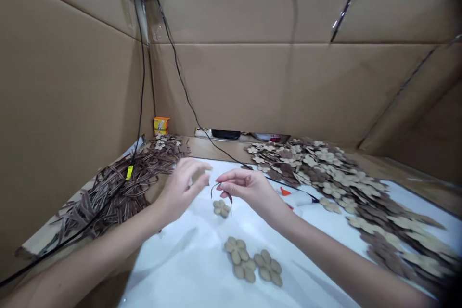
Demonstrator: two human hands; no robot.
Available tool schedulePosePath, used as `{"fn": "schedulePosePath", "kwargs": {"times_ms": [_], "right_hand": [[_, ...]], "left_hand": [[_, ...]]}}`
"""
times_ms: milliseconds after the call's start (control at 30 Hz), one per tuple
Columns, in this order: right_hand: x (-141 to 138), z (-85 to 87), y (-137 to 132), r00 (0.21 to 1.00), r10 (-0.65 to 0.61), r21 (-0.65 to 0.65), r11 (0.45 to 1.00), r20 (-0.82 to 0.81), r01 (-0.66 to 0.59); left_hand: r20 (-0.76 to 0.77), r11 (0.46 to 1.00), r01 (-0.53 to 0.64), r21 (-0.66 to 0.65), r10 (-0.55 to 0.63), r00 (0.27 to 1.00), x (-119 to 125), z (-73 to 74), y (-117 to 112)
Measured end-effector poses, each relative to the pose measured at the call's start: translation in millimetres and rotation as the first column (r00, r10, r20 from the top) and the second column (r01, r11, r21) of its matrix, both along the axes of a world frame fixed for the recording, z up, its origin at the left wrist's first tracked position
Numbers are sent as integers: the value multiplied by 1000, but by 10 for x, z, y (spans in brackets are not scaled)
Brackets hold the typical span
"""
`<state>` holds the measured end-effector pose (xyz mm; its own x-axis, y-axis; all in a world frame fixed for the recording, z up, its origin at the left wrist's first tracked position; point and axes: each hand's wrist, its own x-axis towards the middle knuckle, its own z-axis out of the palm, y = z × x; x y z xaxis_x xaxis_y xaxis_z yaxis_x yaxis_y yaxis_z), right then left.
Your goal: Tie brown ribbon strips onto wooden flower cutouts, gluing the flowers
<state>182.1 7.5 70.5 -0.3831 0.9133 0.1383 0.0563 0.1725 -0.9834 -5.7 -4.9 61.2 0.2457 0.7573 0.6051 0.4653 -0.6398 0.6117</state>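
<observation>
In the head view, my right hand pinches a thin brown strip that curves down from the fingertips. Just left of it hovers my left hand, its thumb and forefinger apart and nothing visible between them. Below the strip, a tan four-petal flower piece lies on the white work surface. Closer to me are more flower pieces, a touching pair and another beside them. A glue gun with a white body and orange parts lies right of my right hand, partly hidden by it.
A heap of brown strips spreads along the left. Many tan and brown flower pieces are piled at the right. A small orange box stands in the back corner. Black cable hangs down the cardboard walls enclosing the area.
</observation>
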Motion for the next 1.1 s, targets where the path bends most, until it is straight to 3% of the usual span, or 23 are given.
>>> {"fn": "schedulePosePath", "kwargs": {"times_ms": [67,133,367,600,833,967,1100], "right_hand": [[27,-23,-18,1000,-20,-7,1000,0,20],[61,-45,-58,998,-61,-16,998,0,61],[119,-146,-207,984,-180,-217,960,13,179],[86,-304,-168,987,-159,-236,960,-15,151],[180,-373,-119,998,-21,-203,979,57,32],[191,-410,-69,994,31,-160,987,102,-14],[159,-443,-19,975,57,-39,998,216,-49]], "left_hand": [[-87,985,131,-108,-141,986,82,-36,-35],[-56,962,175,-211,-191,980,172,-96,-65],[187,843,276,-461,-211,959,369,-219,-63],[323,769,335,-545,-176,930,388,-317,-6],[376,591,394,-704,-160,913,317,-385,-49],[517,434,496,-753,-77,852,326,-421,-66],[640,340,608,-717,-23,768,333,-481,-57]]}}
